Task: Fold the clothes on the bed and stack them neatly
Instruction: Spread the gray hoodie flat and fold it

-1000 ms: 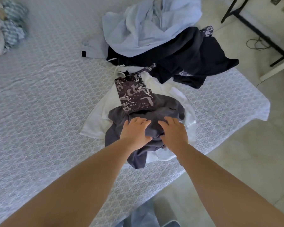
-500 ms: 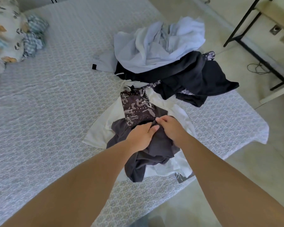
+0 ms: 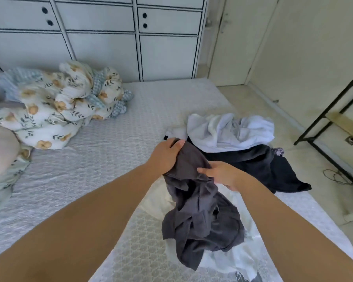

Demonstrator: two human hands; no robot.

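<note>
Left hand (image 3: 167, 154) gripping top of dark grey shirt (image 3: 200, 212), lifting it above bed (image 3: 114, 143). Right hand (image 3: 222, 176) pinching shirt's side. White garment (image 3: 240, 259) lying under shirt.

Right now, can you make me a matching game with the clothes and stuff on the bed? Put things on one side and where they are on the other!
Things:
1. crumpled dark grey cotton garment
2. pale blue rumpled shirt
3. flowery bunched-up quilt
4. black garment

Places:
A. far left of the bed
B. held up by both hands
C. lying on the black garment
D. under the pale blue shirt

Pairs: 1-B, 2-C, 3-A, 4-D
</note>
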